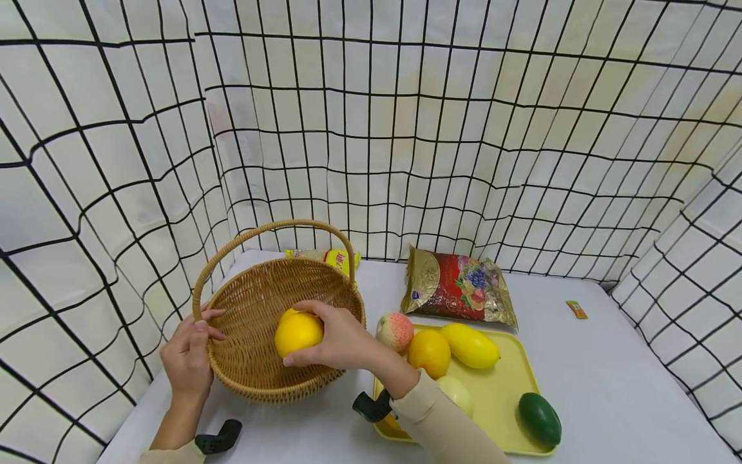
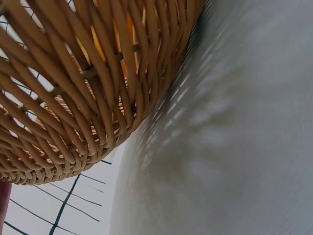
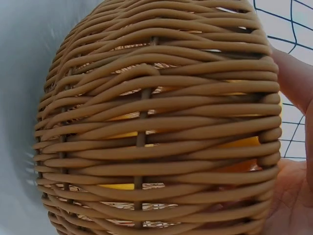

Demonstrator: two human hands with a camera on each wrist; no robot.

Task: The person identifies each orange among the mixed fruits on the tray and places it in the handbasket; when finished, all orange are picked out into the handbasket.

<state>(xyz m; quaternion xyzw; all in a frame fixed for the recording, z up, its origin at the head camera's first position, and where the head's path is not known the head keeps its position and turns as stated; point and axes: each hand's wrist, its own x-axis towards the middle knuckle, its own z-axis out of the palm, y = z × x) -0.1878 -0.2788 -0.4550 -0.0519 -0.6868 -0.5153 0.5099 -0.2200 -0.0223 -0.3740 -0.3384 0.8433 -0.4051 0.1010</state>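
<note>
One right hand [image 1: 330, 338] is bent round one yellow ball-shaped fruit [image 1: 297, 336], with the thumb below and the fingers on top. The fruit is inside the basket, left of the middle of the frame. A bit of yellow shows behind it; I can't tell if that is a second fruit. One left hand [image 1: 188, 354] grips the basket's left rim, fingers hooked over the edge. The one basket [image 1: 249, 309] is brown and woven, with gaps, a round rim and one tall loop handle. It tips toward the front.

Right of it is one flat, smooth yellow tray [image 1: 498, 386] with one fuzzy pink peach [image 1: 395, 332], one round orange [image 1: 429, 353], one long yellow fruit [image 1: 471, 345], one pale round fruit [image 1: 456, 393] and one shiny dark green fruit [image 1: 539, 419]. More orange peeks out beside the right sleeve [image 1: 440, 422].

Two bags lie at the back: one shiny red-and-gold bag [image 1: 460, 288] and one yellow bag [image 1: 339, 259]. One tiny packet [image 1: 576, 309] is on the white counter [image 1: 614, 374], far right.
</note>
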